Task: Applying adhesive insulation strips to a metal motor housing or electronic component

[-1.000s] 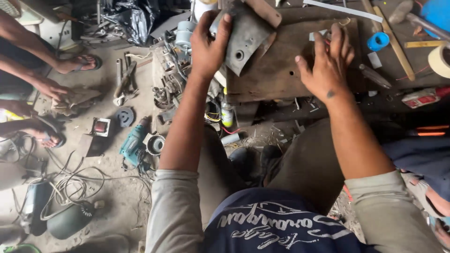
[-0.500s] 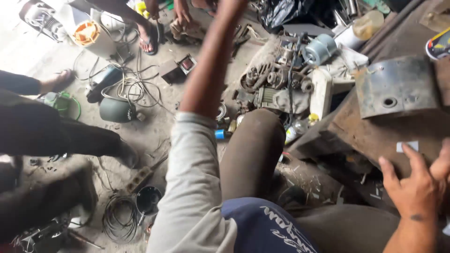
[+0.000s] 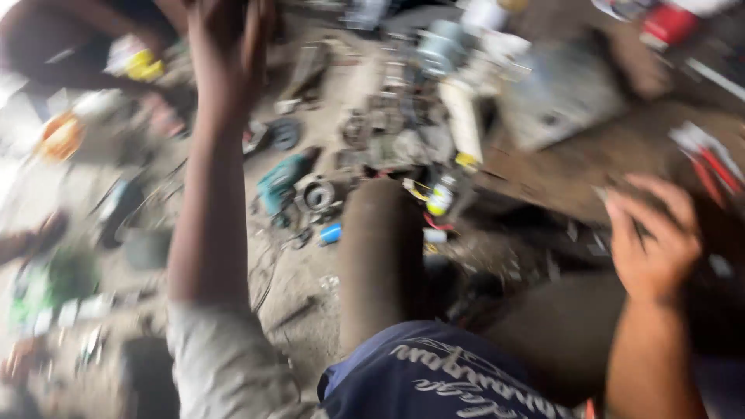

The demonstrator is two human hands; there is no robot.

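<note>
At the top edge of the view, the left hand (image 3: 225, 46) is raised over the floor, smeared by motion blur; cannot tell whether it is open or grips anything. Whole frame soft, small parts unreadable. Right hand (image 3: 648, 233) lies flat, fingers spread and holding nothing, on the dark, rough, rust-brown worktop (image 3: 590, 155). Grey bent metal plate (image 3: 563, 97) sits on that worktop up and left of the right hand, well apart from it and far from the left hand. Dusty concrete floor (image 3: 310, 310) is littered: teal power drill (image 3: 281, 182), round grey metal housing (image 3: 318, 194) just beside it, small blue cylinder (image 3: 330, 233), tangled cables. Another person's limbs are cut off at upper left
</note>
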